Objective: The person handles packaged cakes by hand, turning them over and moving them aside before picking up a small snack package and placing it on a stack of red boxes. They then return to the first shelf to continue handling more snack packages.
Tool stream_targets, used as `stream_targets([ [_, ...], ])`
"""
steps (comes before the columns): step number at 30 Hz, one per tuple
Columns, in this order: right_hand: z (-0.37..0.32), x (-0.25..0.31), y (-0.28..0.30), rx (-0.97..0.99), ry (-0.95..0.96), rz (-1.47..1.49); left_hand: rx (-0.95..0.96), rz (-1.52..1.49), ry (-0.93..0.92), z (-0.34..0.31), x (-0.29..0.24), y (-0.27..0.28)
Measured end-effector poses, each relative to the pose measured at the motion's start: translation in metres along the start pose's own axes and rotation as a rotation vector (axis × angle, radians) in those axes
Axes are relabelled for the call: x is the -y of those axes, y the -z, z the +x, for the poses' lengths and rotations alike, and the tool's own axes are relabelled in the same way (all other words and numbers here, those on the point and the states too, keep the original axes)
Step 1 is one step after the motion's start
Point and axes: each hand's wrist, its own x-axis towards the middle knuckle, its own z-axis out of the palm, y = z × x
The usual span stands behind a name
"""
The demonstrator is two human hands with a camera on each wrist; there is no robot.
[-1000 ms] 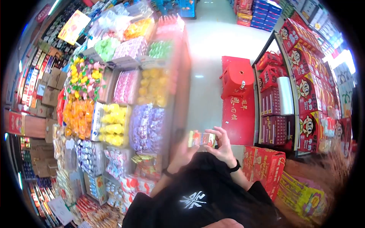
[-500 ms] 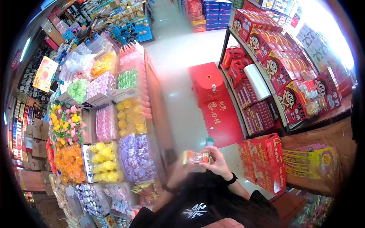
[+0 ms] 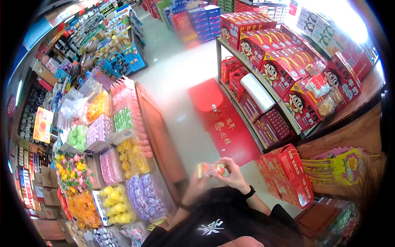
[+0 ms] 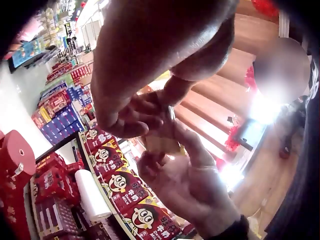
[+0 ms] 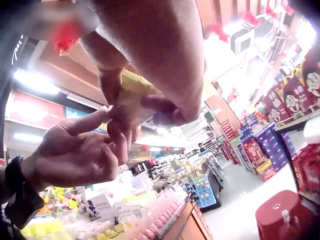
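In front of the torso, a small packet with a yellow end and red print is held between both hands. My left hand, blurred in the head view, pinches its yellow end. My right hand grips the other end between thumb and fingers. The left wrist view shows the right hand below the pale packet, with left fingers bent over it from above. In the right wrist view the packet's yellow end sticks out beside the right fingers, and the left fingertips meet its lower part.
A display stand of bagged sweets is at the left. Red milk cartons fill a shelf at the right. A red stool stands on the aisle floor, and red gift boxes are close by my right arm.
The head view has turned, so the stand shifts left and down and more of the right shelf shows. Both hands keep hold of the packet throughout.
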Motion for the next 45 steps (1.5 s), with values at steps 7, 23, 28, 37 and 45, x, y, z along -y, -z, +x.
stream_targets([
  [7, 0.034, -0.021, 0.067, 0.033, -0.081, 0.211, 0.155, 0.154, -0.023, 0.069, -0.016, -0.039],
  [23, 0.027, -0.063, 0.140, -0.288, -0.073, 0.227, 0.340, 0.234, -0.018, 0.159, 0.036, -0.100],
  [28, 0.037, -0.060, 0.146, -0.239, -0.183, 0.325, 0.351, 0.231, 0.059, 0.171, 0.046, -0.092],
  [37, 0.080, -0.066, 0.155, -0.204, -0.195, 0.276, 0.317, -0.017, 0.136, 0.200, 0.022, -0.097],
  [45, 0.127, -0.061, 0.160, -0.099, -0.251, 0.495, 0.313, -0.057, 0.161, 0.235, 0.007, -0.080],
])
